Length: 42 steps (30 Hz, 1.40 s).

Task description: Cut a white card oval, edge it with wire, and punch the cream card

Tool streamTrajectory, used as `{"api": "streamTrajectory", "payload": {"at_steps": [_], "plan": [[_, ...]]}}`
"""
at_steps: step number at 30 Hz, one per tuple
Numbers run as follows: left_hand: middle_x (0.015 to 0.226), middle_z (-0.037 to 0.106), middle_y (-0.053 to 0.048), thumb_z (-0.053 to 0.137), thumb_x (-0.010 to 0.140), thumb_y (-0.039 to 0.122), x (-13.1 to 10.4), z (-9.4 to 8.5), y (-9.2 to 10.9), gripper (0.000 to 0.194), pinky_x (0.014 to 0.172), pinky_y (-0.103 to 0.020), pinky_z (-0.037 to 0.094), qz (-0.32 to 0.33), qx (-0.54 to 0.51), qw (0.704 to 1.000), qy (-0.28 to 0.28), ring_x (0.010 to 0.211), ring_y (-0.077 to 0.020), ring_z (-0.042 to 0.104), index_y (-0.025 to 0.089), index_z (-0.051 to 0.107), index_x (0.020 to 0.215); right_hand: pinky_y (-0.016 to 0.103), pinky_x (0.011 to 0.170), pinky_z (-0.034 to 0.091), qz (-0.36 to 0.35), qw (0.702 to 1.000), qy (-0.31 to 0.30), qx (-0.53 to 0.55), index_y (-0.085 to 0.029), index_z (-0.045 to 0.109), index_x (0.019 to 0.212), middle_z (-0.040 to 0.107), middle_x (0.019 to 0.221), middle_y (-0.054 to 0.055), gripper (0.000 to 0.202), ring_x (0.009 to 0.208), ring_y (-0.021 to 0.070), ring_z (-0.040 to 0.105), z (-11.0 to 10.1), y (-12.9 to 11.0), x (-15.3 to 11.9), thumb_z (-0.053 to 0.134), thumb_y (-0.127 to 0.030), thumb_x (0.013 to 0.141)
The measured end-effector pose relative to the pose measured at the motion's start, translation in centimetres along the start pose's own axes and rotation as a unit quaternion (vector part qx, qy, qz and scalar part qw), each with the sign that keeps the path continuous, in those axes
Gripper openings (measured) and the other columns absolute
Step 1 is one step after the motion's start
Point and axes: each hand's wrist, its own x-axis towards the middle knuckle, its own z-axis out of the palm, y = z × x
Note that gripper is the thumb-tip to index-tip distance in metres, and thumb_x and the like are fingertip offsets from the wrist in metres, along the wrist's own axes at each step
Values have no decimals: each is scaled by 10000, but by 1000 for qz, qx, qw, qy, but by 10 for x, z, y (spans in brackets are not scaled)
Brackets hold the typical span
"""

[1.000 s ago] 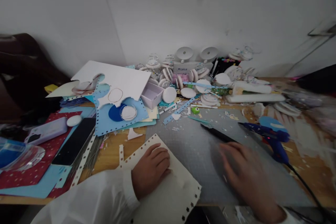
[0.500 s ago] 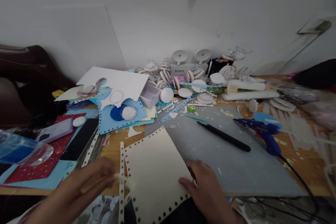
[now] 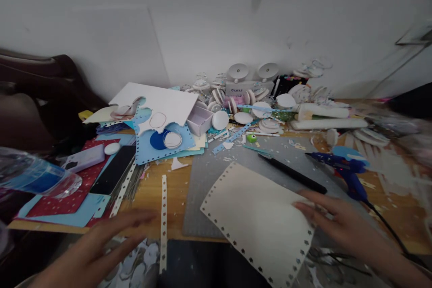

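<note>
Cream sheet [image 3: 256, 220], right edge pinched in right hand [image 3: 337, 220], has swung rightward, spreading left from the grip over grey mat [image 3: 205, 175]. Punched strip [image 3: 164, 220], farther left, now separate. Left hand [image 3: 96, 245] spread, seemingly empty, beside strip.

On the head view I saw the right hand [image 3: 340, 221] pinching a cream sheet [image 3: 256, 216] near one corner, partly over the grey mat [image 3: 207, 177]; the left hand [image 3: 92, 246], blurred, seemingly hovered beside a punched strip [image 3: 164, 216].
</note>
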Motion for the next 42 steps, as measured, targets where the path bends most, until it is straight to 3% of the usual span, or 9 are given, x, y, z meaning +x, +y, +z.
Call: {"api": "streamTrajectory", "payload": {"at_steps": [3,6,9,12,19,25,27,35,42], "plan": [[1206,622,-46,545,846,427,52,27,30,456,856,-318,516,56,-108,988,-93,1004,-200,615,287,503,1277,242,521,498,-47,991,-122,12,-218,667,777,666,667,9,313,595,166,622,4,-11,13,447,-400,906],[827,641,-36,484,871,455,105,61,51,331,625,-228,472,92,-190,960,-185,708,-141,564,163,640,894,272,629,522,-86,987,-135,15,-219,671,877,699,814,27,301,719,180,646,9,-21,35,432,-397,921],[509,408,44,488,859,493,139,87,58,455,467,-181,305,106,-213,939,-250,495,-76,364,142,523,572,277,663,530,-85,993,-80,-11,-205,633,1025,687,945,56,270,812,180,643,13,-18,72,455,-376,915],[506,391,51,507,829,553,155,102,57,493,435,-176,257,104,-255,907,-319,475,-63,337,132,505,573,290,684,521,-94,993,-5,-72,-163,598,1090,649,992,89,271,804,174,627,18,0,120,468,-307,900],[687,608,-32,554,737,670,162,120,41,593,507,-209,437,35,-376,832,-406,544,-109,523,96,608,877,434,959,409,-116,991,-25,-68,-143,654,918,641,1007,128,238,1037,274,570,39,33,196,568,-87,703],[671,627,-39,634,703,628,163,122,32,549,489,-182,428,0,-434,787,-438,513,-90,527,91,645,814,356,801,508,-87,996,-4,24,-201,534,1075,620,1063,97,235,915,209,617,27,11,172,500,-292,861],[648,621,-29,645,707,608,164,122,31,526,470,-167,410,-7,-444,775,-449,492,-77,512,91,653,801,311,776,509,-45,989,-11,141,-230,510,1057,609,1039,62,263,892,180,614,29,-6,157,573,-350,832],[573,635,-4,744,677,442,179,115,28,354,403,-146,369,-32,-466,731,-497,428,-73,514,109,680,782,237,648,436,77,852,-125,502,-232,495,868,570,862,-24,377,733,113,555,73,-39,129,789,-285,638],[619,673,-16,756,658,412,180,112,17,340,384,-144,362,-78,-517,713,-468,419,-78,539,125,691,830,254,729,431,143,836,-145,510,-216,521,967,640,873,-5,350,792,120,576,88,-25,121,751,-268,707]]}}
